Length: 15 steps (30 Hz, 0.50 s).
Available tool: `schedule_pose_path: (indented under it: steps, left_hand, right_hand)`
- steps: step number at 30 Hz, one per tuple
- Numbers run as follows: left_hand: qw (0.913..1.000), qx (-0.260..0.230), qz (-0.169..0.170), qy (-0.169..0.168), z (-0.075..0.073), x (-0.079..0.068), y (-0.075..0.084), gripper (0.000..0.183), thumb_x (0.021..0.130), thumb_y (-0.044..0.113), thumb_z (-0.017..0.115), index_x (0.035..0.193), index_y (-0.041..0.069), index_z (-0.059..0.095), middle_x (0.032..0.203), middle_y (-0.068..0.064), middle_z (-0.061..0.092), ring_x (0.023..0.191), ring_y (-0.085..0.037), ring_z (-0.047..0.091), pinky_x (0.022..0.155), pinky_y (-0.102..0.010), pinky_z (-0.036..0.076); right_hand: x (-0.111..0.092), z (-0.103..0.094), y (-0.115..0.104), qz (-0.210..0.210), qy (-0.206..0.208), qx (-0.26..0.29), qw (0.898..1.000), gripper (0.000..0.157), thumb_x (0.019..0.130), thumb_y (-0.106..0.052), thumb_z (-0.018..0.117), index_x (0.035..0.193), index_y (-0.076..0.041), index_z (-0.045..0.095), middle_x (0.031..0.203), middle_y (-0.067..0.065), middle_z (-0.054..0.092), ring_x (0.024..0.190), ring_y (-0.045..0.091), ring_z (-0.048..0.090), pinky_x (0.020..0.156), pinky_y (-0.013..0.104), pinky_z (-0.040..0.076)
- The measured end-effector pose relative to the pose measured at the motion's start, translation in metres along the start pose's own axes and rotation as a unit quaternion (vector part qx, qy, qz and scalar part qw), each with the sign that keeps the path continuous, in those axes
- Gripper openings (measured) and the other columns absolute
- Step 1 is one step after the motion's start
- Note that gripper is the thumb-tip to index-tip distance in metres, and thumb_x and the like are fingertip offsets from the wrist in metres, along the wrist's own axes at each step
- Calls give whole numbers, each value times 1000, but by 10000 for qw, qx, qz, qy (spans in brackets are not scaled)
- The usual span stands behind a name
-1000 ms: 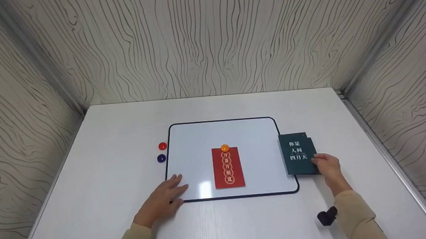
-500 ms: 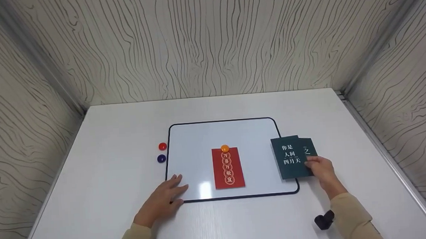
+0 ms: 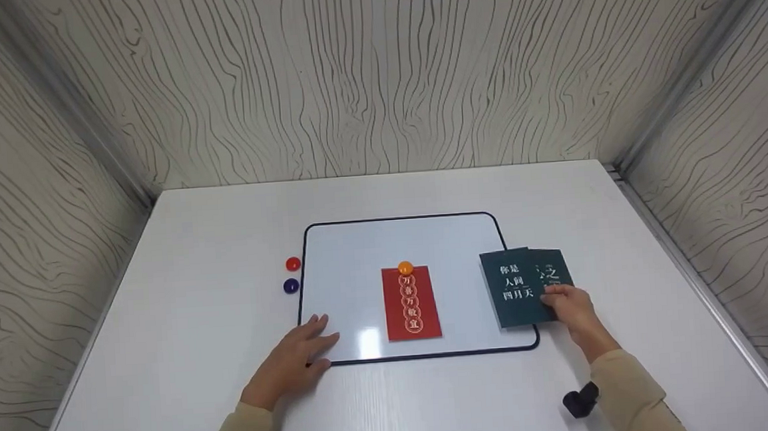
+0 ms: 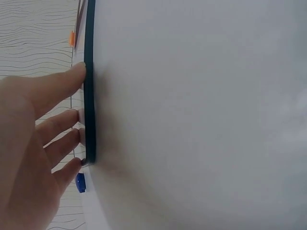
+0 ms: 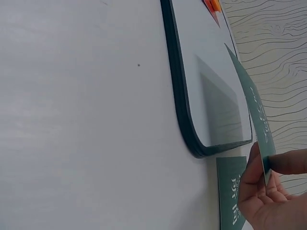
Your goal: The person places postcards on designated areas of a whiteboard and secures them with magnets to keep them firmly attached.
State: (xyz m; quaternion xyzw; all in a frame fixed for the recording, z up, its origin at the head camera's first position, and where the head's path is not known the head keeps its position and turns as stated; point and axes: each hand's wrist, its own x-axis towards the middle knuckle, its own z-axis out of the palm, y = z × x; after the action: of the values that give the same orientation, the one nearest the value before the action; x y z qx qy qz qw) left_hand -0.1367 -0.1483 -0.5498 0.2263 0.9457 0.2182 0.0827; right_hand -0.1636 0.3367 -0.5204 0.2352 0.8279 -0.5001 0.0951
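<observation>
In the head view, my right hand (image 3: 575,314) pinches a dark green card (image 3: 520,310) with white characters by its right edge. That card is raised over the right edge of a black-framed whiteboard (image 3: 353,251), and its shadow falls on the board in the right wrist view. A second dark green card (image 3: 552,262) lies on the table, partly covered by the first. My left hand (image 3: 293,361) rests on the board's lower left corner, fingers spread; the left wrist view shows its fingertips touching the frame. A red card (image 3: 411,307) lies on the board, an orange round magnet (image 3: 406,267) at its top.
Left of the board, a red round magnet (image 3: 293,264) and a dark blue one (image 3: 291,286) lie on the white table (image 3: 213,252). Patterned panels (image 3: 375,76) enclose the table at the back and both sides.
My right hand has moved left and slightly toward me with the green card, sliding it off the second card and uncovering its characters. My left hand has stayed put.
</observation>
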Motion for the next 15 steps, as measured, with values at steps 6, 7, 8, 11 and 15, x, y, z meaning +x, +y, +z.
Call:
schedule_pose_path:
  steps: [6, 7, 8, 11, 15]
  left_hand:
    - [9999, -95, -27, -34, -1, 0, 0, 45, 92, 29, 62, 137, 24, 55, 156, -3, 39, 146, -29, 35, 115, -51, 37]
    - [9999, -113, -22, -33, -1, 0, 0, 45, 93, 28, 62, 137, 23, 55, 156, -4, 39, 146, -29, 35, 115, -51, 37]
    - [9999, -128, -21, -34, -1, 0, 0, 45, 93, 28, 62, 137, 23, 55, 156, -4, 39, 146, -29, 34, 115, -51, 36]
    - [9999, -151, 5, -18, -1, 0, 0, 44, 93, 27, 62, 136, 22, 55, 155, -5, 40, 146, -30, 35, 115, -52, 36]
    - [9999, -134, 52, 20, -1, 0, 1, 45, 92, 26, 62, 136, 21, 56, 155, -6, 41, 145, -32, 36, 114, -52, 37]
  right_hand:
    - [-3, 4, 0, -5, -44, 6, 10000, 37, 96, -13, 49, 126, 9, 49, 134, 28, 47, 108, 23, 53, 74, 13, 45]
    - [-4, 5, 0, -16, -69, 5, 10000, 37, 96, -13, 49, 126, 9, 49, 134, 28, 47, 107, 23, 53, 74, 14, 45]
    - [-4, 5, 0, -28, -80, -6, 10000, 38, 96, -12, 49, 127, 9, 49, 134, 28, 47, 107, 23, 53, 75, 14, 45]
    - [-6, 8, 0, -58, -131, -23, 9999, 39, 96, -12, 49, 127, 10, 48, 133, 28, 47, 106, 23, 54, 77, 17, 46]
    - [-6, 12, 1, -26, -92, 32, 9999, 38, 94, -13, 51, 126, 8, 50, 126, 24, 52, 99, 18, 55, 75, 18, 47]
